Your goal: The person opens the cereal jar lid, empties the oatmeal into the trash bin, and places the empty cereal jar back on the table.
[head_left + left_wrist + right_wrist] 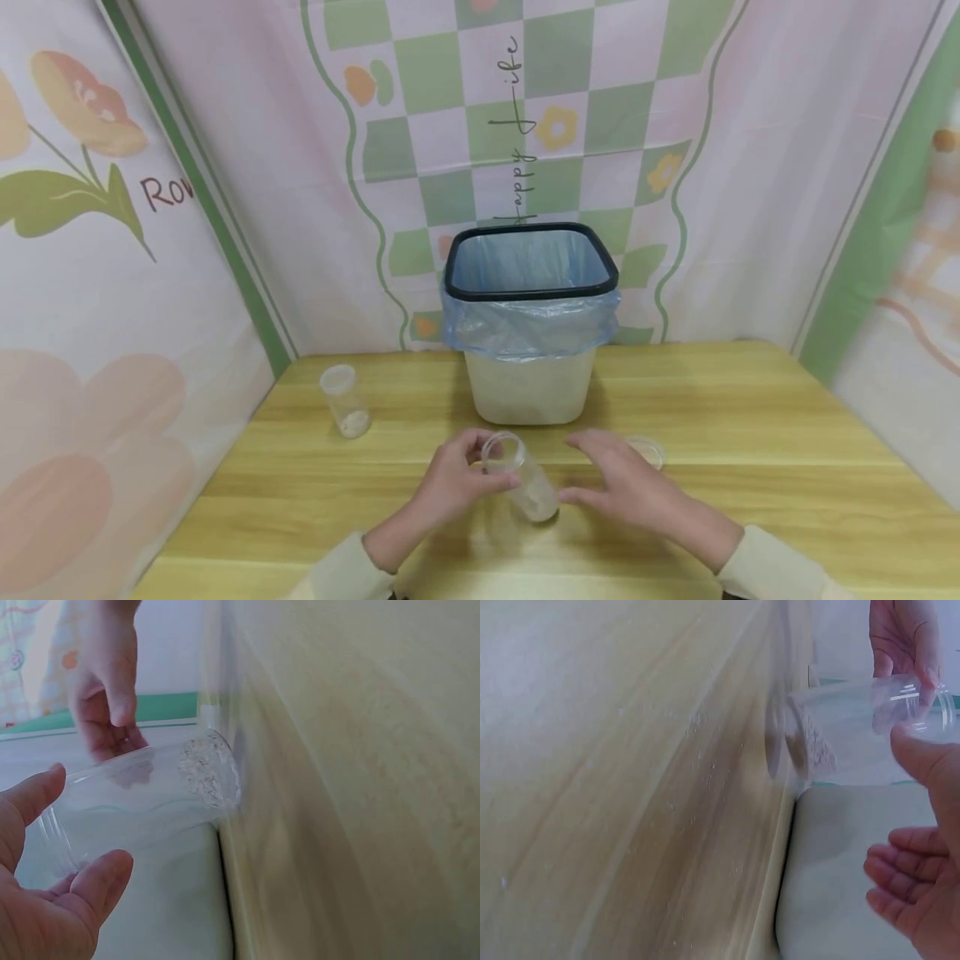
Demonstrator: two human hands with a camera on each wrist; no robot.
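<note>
A clear plastic jar (534,492) with pale, flaky bits at its bottom leans slightly, its mouth uncovered. My left hand (459,477) holds it near the rim, thumb on the near side and fingers behind. Whether the jar's base touches the table cannot be told. To the right of the jar, my right hand (626,483) is spread, thumb near the base and fingers extended. In the right wrist view, the right palm (937,892) holds nothing. The pale bits (206,772) show through the jar wall in the left wrist view.
A bin (530,387) with a blue bag and black rim (530,295) stands at the table's back. Another clear jar (347,404), with a whitish top, is at the left. A round clear lid (647,452) lies behind the right hand. Tiny specks dot the table (667,802).
</note>
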